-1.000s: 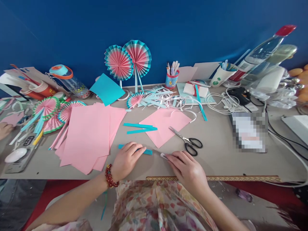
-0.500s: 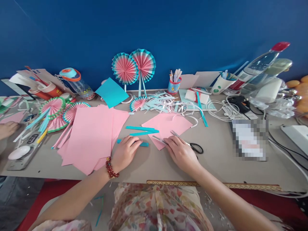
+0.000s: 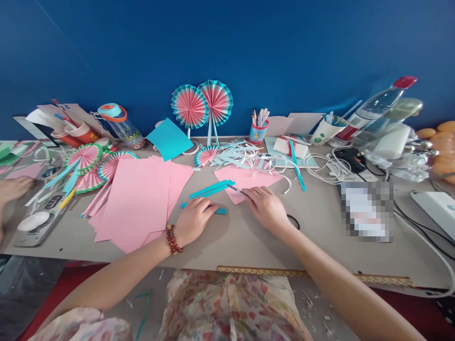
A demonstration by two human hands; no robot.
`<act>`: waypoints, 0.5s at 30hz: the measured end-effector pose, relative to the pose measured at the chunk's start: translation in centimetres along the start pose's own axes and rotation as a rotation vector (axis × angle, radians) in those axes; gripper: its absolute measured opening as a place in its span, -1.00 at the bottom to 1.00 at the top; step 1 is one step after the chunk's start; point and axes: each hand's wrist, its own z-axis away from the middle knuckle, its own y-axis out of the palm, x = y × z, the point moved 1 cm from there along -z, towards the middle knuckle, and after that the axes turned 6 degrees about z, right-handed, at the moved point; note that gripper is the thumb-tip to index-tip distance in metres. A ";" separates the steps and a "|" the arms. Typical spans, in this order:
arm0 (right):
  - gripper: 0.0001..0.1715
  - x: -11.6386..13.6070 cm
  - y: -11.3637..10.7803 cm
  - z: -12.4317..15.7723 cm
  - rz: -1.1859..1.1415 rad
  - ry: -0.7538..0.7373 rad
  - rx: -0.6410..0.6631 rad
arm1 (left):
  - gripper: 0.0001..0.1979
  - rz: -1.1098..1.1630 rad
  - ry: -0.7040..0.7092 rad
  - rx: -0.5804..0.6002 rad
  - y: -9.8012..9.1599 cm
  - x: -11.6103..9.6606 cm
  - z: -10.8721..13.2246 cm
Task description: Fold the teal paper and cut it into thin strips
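- Just below and left of the frame's centre, the left hand [image 3: 195, 221] lies over a flat blue strip [image 3: 222, 210] on the desk [image 3: 320, 246], fingers bent across it; whether it grips or only presses, I cannot tell. A beaded bracelet [image 3: 172, 241] circles its wrist.
- Right of that, the right hand [image 3: 266, 208] grasps a slender tool [image 3: 235, 189], whose dark end points up-left to the tips of some loose blue strips [image 3: 208, 190].
- Those strips lie near the centre, their right ends over a pink sheet [image 3: 232, 175].
- Behind the right hand, a black handle loop [image 3: 297, 221] shows in part.
- Left of centre, a stack of pink sheets [image 3: 138, 199] covers the desk.
- Above centre, two pleated fans [image 3: 189, 106] stand against the blue wall [image 3: 284, 47], with a heap of pale paper strips [image 3: 238, 154] below right.
- At the left edge, another person's hand [image 3: 17, 188] rests by more paper.
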 end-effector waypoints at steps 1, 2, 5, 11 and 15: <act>-0.63 0.2 -0.1 0.2 -0.022 -0.019 -0.018 | -0.75 0.006 0.004 -0.008 0.1 0.1 -0.4; -0.63 0.4 -0.2 0.4 -0.041 -0.039 -0.031 | -0.75 0.019 0.008 -0.018 0.1 0.2 -0.7; -0.64 0.9 -0.3 1.6 -0.048 -0.091 -0.052 | -0.74 0.070 0.016 -0.048 0.1 0.4 -1.3; -0.66 0.7 0.0 3.1 -0.017 -0.132 -0.056 | -0.76 0.101 -0.028 -0.069 0.4 0.6 -1.4; -0.66 0.4 0.3 3.2 -0.061 -0.108 -0.054 | -0.78 0.120 -0.050 -0.059 0.4 0.8 -1.4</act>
